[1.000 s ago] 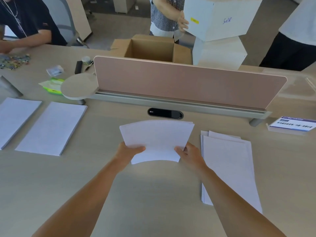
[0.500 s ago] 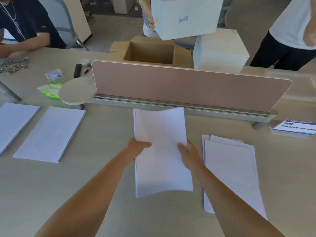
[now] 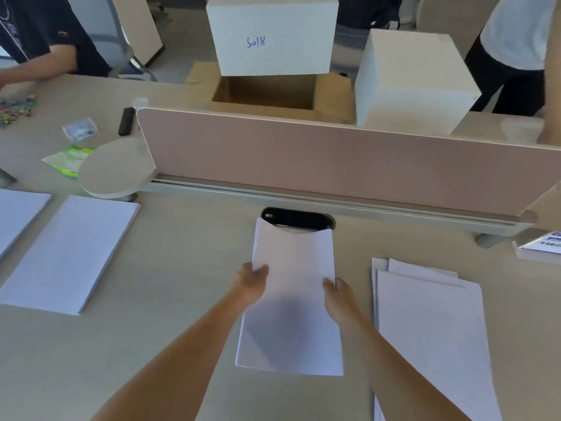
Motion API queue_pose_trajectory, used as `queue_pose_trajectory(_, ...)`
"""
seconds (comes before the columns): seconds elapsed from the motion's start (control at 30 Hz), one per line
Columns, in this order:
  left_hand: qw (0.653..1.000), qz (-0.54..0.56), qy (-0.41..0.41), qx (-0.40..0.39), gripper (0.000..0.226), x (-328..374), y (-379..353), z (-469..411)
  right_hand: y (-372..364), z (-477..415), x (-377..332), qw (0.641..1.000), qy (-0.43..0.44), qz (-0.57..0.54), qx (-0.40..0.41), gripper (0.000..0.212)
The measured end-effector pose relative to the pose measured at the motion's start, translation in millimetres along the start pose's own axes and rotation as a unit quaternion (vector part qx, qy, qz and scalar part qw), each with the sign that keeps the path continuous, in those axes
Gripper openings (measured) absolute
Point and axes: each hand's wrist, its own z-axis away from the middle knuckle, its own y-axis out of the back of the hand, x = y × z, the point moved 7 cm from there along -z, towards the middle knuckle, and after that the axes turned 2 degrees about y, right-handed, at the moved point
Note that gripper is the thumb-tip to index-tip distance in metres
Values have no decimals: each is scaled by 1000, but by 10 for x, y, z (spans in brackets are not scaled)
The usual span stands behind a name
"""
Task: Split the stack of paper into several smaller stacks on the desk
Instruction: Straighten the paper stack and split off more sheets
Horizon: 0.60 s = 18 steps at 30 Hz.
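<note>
Item: sheaf of paper (image 3: 293, 253), white and unprinted, lengthwise at the middle of the desk (image 3: 182, 275); whether its near end touches the desk cannot be told. Left hand (image 3: 252, 284) pinches the left long edge, thumb on top; right hand (image 3: 338, 294) pinches the right long edge likewise; the fingers beneath are hidden. The far end of the sheaf overlaps a black oval cable port (image 3: 299, 218). To the right, apart: a loose stack (image 3: 431, 329), sheets askew, cut off by the lower edge. To the left: a squared stack (image 3: 69, 253) and, beyond it, a further stack (image 3: 18, 214) cut off by the frame. Behind the port: a pink divider panel (image 3: 303, 159) across the desk, hiding the lower part of an open cardboard carton (image 3: 267, 92). Above the carton: a white box (image 3: 273, 34) with blue handwriting, apparently "5018". Beside it: a second white box (image 3: 409, 80), unmarked. At the panel's left end: a round grey shelf (image 3: 115, 168), a green packet (image 3: 69, 159), a clear bag (image 3: 80, 130), a black bar-shaped object (image 3: 126, 121) and small coloured pieces (image 3: 15, 107), too blurred to identify. At the right edge: a booklet (image 3: 540, 244) with blue print, cut off and unreadable.
</note>
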Motion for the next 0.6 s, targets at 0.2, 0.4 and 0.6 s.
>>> queue_pose_trajectory(0.2, 1000, -7, 30, -1, 49, -132, -60, -268, 16, -314, 62, 998, 5, 39, -59, 35)
queue_pose_trajectory(0.4, 999, -25, -23, 32, 61, 2, -119, -188, 37, -366, 91, 994, -4, 72, -87, 26)
queue_pose_trajectory(0.6, 997, -68, -6, 23, 72, 59, -83, -240, 57, -366, 60, 980, -26, 152, -122, 34)
